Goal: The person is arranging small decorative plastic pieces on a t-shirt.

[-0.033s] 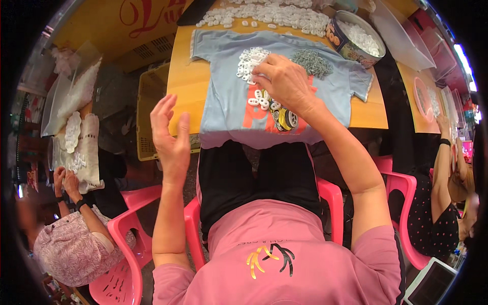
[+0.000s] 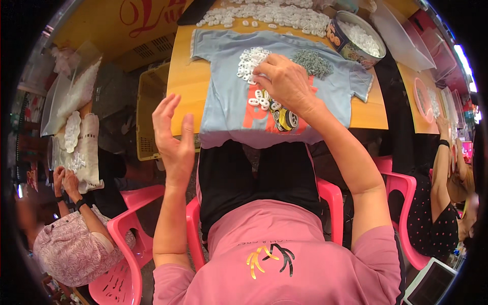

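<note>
A light blue T-shirt point(image 2: 223, 76) with a printed car lies spread over the table. On it sits a pile of small white oval plastic pieces point(image 2: 250, 62), with a smaller cluster of the same pieces point(image 2: 260, 100) nearer me. To the right of the pile is a heap of small grey metal parts point(image 2: 312, 63). My right hand point(image 2: 284, 84) reaches over the shirt with bent fingers at the edge of the white pile; its fingertips are pressed together, and what they hold is hidden. My left hand point(image 2: 174, 137) is raised off the table's left front edge, fingers apart and holding nothing.
Many more white pieces point(image 2: 284, 16) cover the wooden table's point(image 2: 185, 81) far side. A round tin point(image 2: 333, 33) full of white pieces stands at the back right. A yellow crate point(image 2: 147, 142) is at the left. Co-workers sit on both sides, one at a cloth-covered table point(image 2: 90, 137).
My left hand has shifted very slightly to the right. The right hand stays at the white pile with hardly any movement.
</note>
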Motion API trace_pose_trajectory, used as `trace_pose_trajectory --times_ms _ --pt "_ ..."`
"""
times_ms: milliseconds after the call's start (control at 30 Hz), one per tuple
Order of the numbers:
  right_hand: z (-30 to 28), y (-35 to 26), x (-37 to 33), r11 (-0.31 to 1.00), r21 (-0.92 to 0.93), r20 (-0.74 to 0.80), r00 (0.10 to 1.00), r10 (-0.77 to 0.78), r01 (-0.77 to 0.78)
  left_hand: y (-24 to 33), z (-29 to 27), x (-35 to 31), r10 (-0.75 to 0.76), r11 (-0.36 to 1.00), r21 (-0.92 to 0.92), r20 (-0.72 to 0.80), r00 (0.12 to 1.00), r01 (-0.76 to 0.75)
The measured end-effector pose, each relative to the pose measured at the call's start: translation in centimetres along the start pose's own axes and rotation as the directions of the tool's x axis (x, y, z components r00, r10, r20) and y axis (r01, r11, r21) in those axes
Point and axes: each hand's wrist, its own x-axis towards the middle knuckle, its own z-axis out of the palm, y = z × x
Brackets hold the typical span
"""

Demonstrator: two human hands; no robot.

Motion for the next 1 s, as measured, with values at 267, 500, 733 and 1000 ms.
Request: trace_pose_trajectory --times_ms 267,500,733,1000 --pt "-1.6 -0.4 0.1 0.938 0.264 0.136 0.972 0.192 -0.222 3.6 3.0 -0.7 -0.138 0.915 -0.369 0.096 0.986 0.164" --pt "-5.9 -2.4 -1.6 0.208 0.733 0.580 0.755 0.306 -0.647 6.7 5.8 0.2 -0.264 0.636 -0.635 0.354 0.897 0.438" --pt "-7.5 -3.2 -4.3 0.058 0.743 0.635 0.730 0.251 -0.667 7.9 7.4 0.1 -0.271 0.512 -0.694 0.428 0.862 0.506" --pt "-7.5 -4.4 -7.0 0.163 0.837 0.452 0.828 0.332 -0.523 8.5 8.0 -1.0 -0.278 0.412 -0.718 0.487 0.828 0.561"
